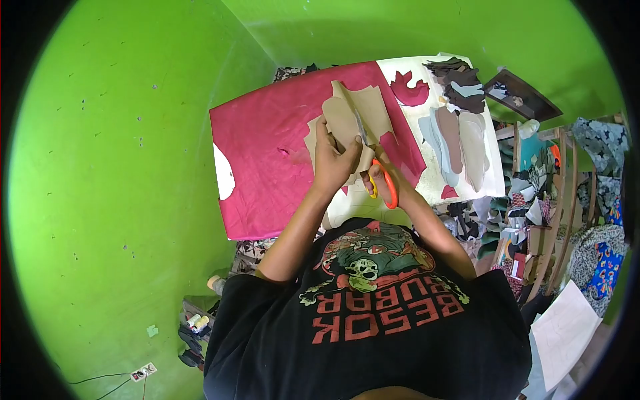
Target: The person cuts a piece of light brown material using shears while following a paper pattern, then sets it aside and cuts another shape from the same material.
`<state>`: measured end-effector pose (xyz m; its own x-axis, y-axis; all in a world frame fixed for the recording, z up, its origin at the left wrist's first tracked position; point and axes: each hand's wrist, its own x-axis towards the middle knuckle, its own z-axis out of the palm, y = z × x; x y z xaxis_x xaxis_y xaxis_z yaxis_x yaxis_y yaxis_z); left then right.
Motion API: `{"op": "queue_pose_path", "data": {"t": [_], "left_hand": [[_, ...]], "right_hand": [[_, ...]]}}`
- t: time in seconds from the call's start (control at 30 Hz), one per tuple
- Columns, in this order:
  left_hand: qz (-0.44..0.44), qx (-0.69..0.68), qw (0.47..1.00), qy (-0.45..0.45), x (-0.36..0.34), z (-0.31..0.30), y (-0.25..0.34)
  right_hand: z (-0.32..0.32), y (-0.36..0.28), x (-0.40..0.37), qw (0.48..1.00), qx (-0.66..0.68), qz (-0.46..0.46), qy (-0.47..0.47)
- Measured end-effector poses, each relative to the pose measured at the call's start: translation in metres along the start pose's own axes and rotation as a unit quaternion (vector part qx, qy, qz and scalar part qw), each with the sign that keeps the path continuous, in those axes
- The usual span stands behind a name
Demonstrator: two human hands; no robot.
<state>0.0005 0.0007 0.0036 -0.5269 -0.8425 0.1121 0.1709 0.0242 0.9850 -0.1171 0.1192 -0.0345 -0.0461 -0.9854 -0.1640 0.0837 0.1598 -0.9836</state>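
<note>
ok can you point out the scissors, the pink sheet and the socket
Scissors [392, 187], head view: on the orange handle.
Pink sheet [257, 153], head view: on its bare left part.
Socket [144, 372], head view: on its white front.

We look from one camera worn on the head, facing forward and steeply down. The black shirt [413, 363] lies closest, filling the bottom of our view, while the left hand [335, 160] and right hand [380, 183] sit a little farther off, near the middle. Past them we face the white worktop [492, 175] and the green walls [140, 173], all bent by a wide lens that leaves the corners dark
</note>
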Motion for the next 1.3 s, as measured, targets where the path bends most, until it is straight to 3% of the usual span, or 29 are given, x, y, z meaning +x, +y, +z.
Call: {"op": "queue_pose_path", "data": {"t": [0.07, 0.17, 0.37, 0.77, 1.07, 1.3], "left_hand": [[-0.024, -0.005, 1.000, -0.010, -0.002, 0.003, 0.003], [-0.018, 0.002, 1.000, -0.016, -0.001, 0.000, -0.001], [-0.006, 0.040, 0.998, -0.042, 0.003, -0.005, 0.004], [-0.015, 0.042, 0.997, -0.066, 0.003, -0.005, 0.006], [-0.038, 0.047, 0.996, -0.067, 0.001, -0.005, 0.012], [0.004, 0.056, 0.995, -0.079, 0.002, -0.007, 0.006]], "right_hand": [[0.005, -0.005, 0.001, 0.999, 0.001, -0.043, 0.030], [0.000, 0.001, -0.002, 0.999, -0.017, 0.014, 0.027], [-0.003, 0.014, 0.004, 0.996, -0.043, -0.038, 0.061], [-0.005, 0.032, 0.006, 0.996, -0.016, -0.050, 0.075], [0.002, 0.008, -0.001, 0.998, -0.010, -0.018, 0.065], [0.001, 0.008, 0.003, 0.996, -0.009, -0.038, 0.084]]}}
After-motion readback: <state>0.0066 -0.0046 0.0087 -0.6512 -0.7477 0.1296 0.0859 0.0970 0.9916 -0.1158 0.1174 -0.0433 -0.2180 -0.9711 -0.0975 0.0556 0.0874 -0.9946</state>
